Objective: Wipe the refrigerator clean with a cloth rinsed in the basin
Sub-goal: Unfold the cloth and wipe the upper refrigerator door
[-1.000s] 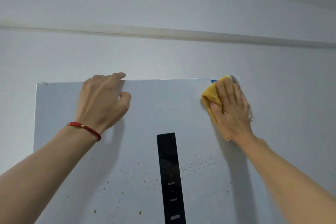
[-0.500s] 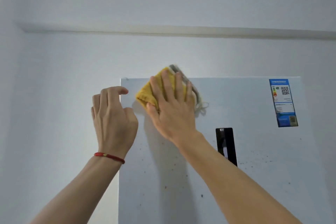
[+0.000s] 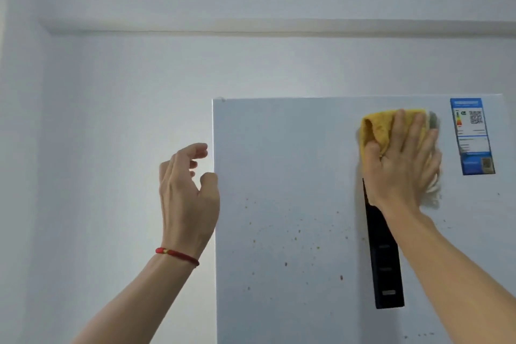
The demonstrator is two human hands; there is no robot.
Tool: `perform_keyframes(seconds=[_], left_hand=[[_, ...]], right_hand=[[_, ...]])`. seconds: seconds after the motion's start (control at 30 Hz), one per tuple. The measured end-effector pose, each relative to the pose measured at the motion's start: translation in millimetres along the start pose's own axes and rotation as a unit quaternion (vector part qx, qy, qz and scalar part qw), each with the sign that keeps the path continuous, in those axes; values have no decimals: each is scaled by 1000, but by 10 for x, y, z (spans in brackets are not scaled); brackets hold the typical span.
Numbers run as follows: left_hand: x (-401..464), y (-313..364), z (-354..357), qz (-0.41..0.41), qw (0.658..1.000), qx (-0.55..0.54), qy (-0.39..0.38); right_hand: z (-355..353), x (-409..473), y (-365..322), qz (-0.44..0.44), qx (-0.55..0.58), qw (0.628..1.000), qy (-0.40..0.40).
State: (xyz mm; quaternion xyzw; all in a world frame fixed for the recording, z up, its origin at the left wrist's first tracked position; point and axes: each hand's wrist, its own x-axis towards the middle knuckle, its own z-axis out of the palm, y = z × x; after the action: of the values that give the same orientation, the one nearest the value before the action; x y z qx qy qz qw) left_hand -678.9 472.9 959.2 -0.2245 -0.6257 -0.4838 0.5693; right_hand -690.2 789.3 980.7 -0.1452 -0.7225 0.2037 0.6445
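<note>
The white refrigerator door fills the right half of the view, speckled with small brown spots across its middle. My right hand presses a yellow cloth flat against the door near its top, with straight spread fingers, just above the black control panel. My left hand, with a red bracelet at the wrist, hovers beside the door's left edge, fingers loosely curled and holding nothing.
A blue energy label is stuck at the door's top right, close to the cloth. A white wall lies behind and to the left, with a ledge running across above the refrigerator.
My right hand has swept the cloth from the door's top left to the right, near the label. My left hand stays beside the left edge of the door.
</note>
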Motion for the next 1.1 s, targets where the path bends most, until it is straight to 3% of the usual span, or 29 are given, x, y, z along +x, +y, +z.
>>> perform_keyframes(seconds=[0.07, 0.1, 0.27, 0.33, 0.4, 0.47, 0.53, 0.6, 0.7, 0.77, 0.83, 0.87, 0.97, 1.1], left_hand=[[-12, 2, -131, 5, 1000, 3, -7], [-10, 19, -163, -1, 1000, -5, -8], [10, -20, -196, -27, 999, 13, -16], [-20, -26, -149, -35, 999, 35, -14], [-66, -19, -43, -23, 999, 40, -11], [-143, -11, 96, 10, 998, 60, -4], [-219, -29, 189, 31, 998, 57, 5], [-276, -73, 183, 28, 999, 35, 2], [-334, -166, 19, 55, 997, 57, -19], [-343, -263, -142, 74, 992, 94, -28], [-336, -318, -252, 48, 994, 92, -42], [-327, -334, -275, 32, 995, 87, -43], [-287, -282, -213, 37, 994, 100, -26], [-342, -122, 11, 108, 979, 171, -9]], right_hand=[[52, -136, -225, 48, -4, 999, 5], [86, -237, -408, 24, -5, 1000, -1], [418, -1049, -1447, -257, -36, 965, -49], [422, -1130, -1510, -370, -49, 926, -59], [341, -1045, -1315, -497, -76, 862, -70], [228, -907, -986, -565, -105, 814, -80], [120, -757, -660, -531, -116, 836, -74], [60, -598, -295, -436, -113, 891, -55], [3, -427, 195, -174, -62, 982, -26], [7, -400, 243, 30, -14, 999, 1], [35, -495, -42, 114, 8, 993, 11], [89, -615, -245, 84, 12, 996, 6], [297, -1218, -942, -153, -2, 987, -39], [428, -1606, -1185, -422, -10, 903, -84]])
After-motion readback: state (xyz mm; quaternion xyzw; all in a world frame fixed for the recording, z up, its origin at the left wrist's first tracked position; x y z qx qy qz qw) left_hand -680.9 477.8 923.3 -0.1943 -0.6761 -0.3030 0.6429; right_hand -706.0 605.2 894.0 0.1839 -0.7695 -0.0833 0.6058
